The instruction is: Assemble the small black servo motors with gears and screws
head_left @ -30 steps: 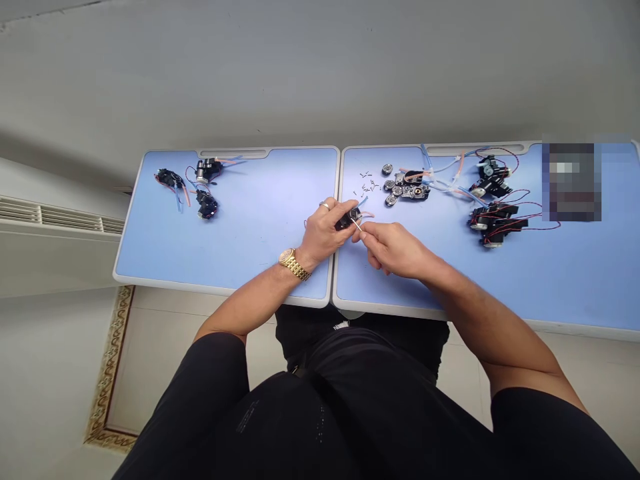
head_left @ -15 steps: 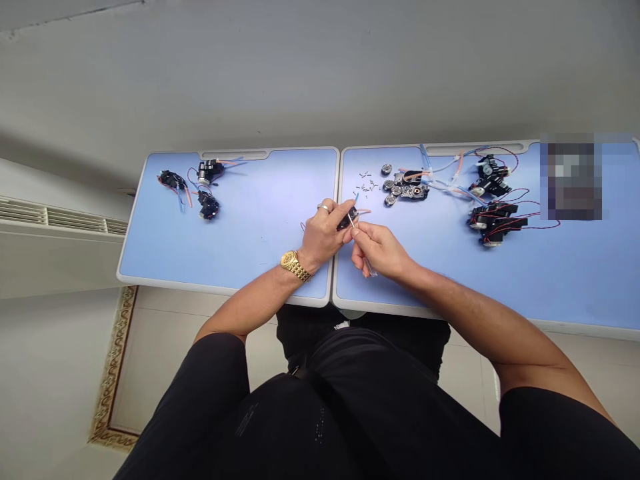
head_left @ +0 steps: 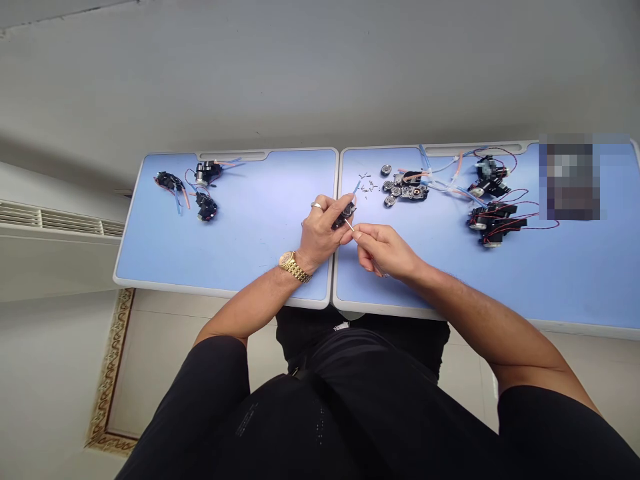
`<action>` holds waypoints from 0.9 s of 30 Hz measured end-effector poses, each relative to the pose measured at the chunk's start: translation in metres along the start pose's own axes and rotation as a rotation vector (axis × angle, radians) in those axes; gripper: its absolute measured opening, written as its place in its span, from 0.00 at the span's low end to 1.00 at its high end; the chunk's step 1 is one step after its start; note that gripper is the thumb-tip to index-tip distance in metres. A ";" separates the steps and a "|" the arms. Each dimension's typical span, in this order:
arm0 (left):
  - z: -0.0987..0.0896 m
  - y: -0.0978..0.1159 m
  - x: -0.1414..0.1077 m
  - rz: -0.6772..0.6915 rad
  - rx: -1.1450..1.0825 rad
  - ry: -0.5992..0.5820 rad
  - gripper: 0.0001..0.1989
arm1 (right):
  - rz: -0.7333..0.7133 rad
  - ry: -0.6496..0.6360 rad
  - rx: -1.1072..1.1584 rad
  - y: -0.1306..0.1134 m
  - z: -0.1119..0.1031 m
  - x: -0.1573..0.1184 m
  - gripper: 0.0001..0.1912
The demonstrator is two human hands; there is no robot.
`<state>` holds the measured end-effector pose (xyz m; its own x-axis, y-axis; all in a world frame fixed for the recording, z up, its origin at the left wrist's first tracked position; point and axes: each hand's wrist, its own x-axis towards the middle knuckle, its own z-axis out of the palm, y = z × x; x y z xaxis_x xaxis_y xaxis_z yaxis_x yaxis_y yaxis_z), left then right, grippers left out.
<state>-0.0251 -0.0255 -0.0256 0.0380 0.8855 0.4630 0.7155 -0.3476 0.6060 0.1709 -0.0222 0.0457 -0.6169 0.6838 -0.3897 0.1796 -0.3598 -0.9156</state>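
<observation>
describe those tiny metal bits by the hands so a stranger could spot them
On the right blue table, just beyond the left hand, lies a scatter of tiny metal bits. They sit left of a metal assembly and are the smallest things there.

Screws (head_left: pixel 367 186) just left of motor parts (head_left: pixel 406 191)

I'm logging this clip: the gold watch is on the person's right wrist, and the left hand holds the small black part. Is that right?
Not quite. The head view shows the gold watch on the left wrist, not the right. The left hand does hold the small black part.
</observation>
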 end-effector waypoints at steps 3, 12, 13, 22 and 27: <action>0.000 -0.001 0.000 0.002 -0.023 -0.012 0.22 | -0.010 0.020 0.015 -0.001 0.001 -0.001 0.17; 0.000 -0.002 -0.001 0.025 0.074 -0.036 0.21 | 0.051 -0.029 0.116 -0.001 -0.007 0.002 0.17; 0.000 -0.002 -0.001 0.028 0.084 -0.040 0.21 | 0.055 -0.039 0.131 -0.001 -0.008 0.003 0.17; 0.003 -0.002 -0.003 0.044 0.168 -0.059 0.20 | -0.012 0.075 0.219 0.009 0.009 0.007 0.16; 0.006 0.000 -0.007 0.061 0.115 -0.092 0.23 | -0.053 0.126 0.213 0.011 0.014 0.010 0.17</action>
<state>-0.0211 -0.0297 -0.0321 0.1438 0.8900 0.4327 0.7848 -0.3689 0.4981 0.1557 -0.0281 0.0327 -0.5181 0.7743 -0.3633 -0.0243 -0.4380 -0.8987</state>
